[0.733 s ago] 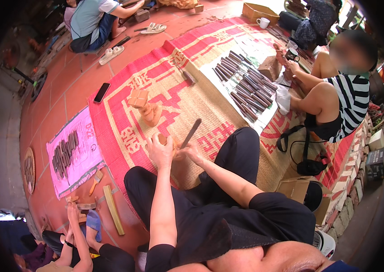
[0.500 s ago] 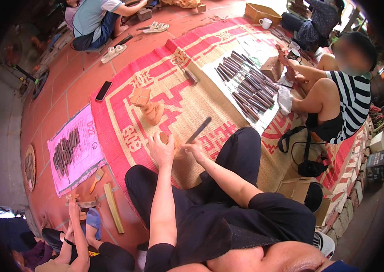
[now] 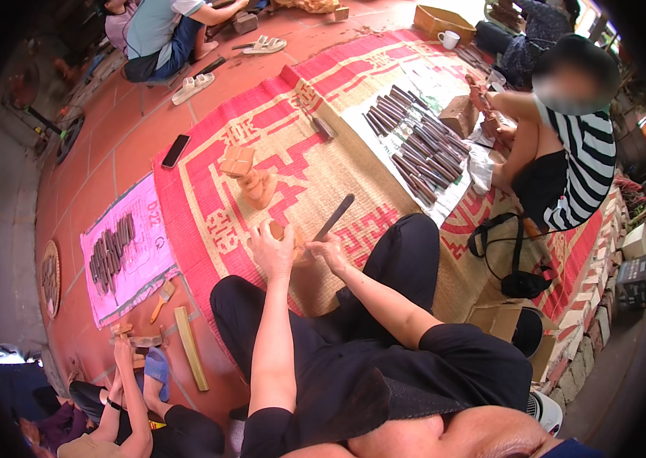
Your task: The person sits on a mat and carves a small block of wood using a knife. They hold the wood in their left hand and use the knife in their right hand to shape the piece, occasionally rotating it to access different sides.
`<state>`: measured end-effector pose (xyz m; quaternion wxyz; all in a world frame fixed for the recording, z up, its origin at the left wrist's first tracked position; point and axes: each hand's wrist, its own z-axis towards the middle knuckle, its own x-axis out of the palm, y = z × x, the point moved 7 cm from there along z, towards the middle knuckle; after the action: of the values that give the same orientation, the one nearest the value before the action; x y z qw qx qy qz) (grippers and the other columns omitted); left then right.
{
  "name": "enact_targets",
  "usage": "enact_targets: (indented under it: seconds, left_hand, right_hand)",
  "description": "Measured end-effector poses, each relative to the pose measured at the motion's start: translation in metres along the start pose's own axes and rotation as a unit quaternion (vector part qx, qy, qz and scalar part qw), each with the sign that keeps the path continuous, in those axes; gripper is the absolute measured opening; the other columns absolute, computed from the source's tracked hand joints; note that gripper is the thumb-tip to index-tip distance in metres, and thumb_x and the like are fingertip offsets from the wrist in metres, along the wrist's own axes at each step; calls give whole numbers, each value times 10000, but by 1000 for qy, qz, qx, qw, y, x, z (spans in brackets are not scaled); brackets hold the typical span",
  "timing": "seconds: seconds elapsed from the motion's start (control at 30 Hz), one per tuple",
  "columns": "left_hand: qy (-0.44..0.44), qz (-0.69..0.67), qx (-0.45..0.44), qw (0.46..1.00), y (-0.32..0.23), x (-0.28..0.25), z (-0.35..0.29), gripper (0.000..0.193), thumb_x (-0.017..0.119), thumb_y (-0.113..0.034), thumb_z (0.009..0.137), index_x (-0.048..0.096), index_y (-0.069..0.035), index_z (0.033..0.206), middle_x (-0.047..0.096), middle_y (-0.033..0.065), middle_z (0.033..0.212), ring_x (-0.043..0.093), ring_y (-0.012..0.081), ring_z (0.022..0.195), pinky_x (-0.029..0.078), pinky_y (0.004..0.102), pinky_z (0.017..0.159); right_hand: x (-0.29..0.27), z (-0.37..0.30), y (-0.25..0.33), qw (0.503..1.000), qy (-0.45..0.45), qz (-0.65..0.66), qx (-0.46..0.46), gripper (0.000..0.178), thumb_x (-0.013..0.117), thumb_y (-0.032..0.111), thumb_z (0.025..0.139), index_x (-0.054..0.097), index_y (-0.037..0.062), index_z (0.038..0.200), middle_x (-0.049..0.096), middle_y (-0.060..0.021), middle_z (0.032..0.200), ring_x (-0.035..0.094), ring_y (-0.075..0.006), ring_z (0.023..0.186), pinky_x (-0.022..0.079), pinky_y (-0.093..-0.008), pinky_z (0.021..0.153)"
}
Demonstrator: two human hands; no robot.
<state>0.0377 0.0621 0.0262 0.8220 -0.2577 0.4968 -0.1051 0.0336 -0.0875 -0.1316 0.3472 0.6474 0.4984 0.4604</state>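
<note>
My left hand (image 3: 271, 250) is closed around a light brown wooden piece (image 3: 277, 230) just in front of my crossed legs. Most of that piece is hidden by my fingers. To its right, my right hand (image 3: 328, 253) grips a long, flat, dark tool that looks like a file (image 3: 336, 217). Its blade points up and away to the right. The hands are close together, and the contact between tool and wood cannot be made out. Beyond my left hand, a carved wooden figure (image 3: 257, 188) with a blocky top stands on the red and tan woven mat (image 3: 311, 191).
Several dark-handled tools (image 3: 422, 153) lie on a white sheet, near a co-worker in a striped shirt (image 3: 586, 164). A phone (image 3: 175, 152), a pink sheet (image 3: 147, 259) with thin tools, a brush (image 3: 162, 300) and a wooden strip (image 3: 191, 349) are to my left. Other people sit around.
The co-worker in stripes has leaned toward the left, head and arms shifting with the body. My hands keep nearly the same place, with the dark tool only slightly moved.
</note>
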Motion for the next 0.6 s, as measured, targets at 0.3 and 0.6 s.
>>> enact_targets:
  seconds: [0.3,0.6]
  left_hand:
    - [0,4,0,1000,-1,0,1,392,706,-322,724,619,-42,983,560,143,975,559,358,916,458,452,817]
    - [3,10,0,1000,4,1,0,429,711,-345,725,608,-45,1014,558,142,986,555,360,919,457,452,817]
  right_hand:
    - [5,2,-11,999,29,39,16,190,696,46,750,675,-19,926,689,-90,796,649,-166,682,503,-267,643]
    - [11,2,-8,999,45,24,-12,223,723,66,746,667,-28,941,680,-78,789,625,-147,680,495,-264,628]
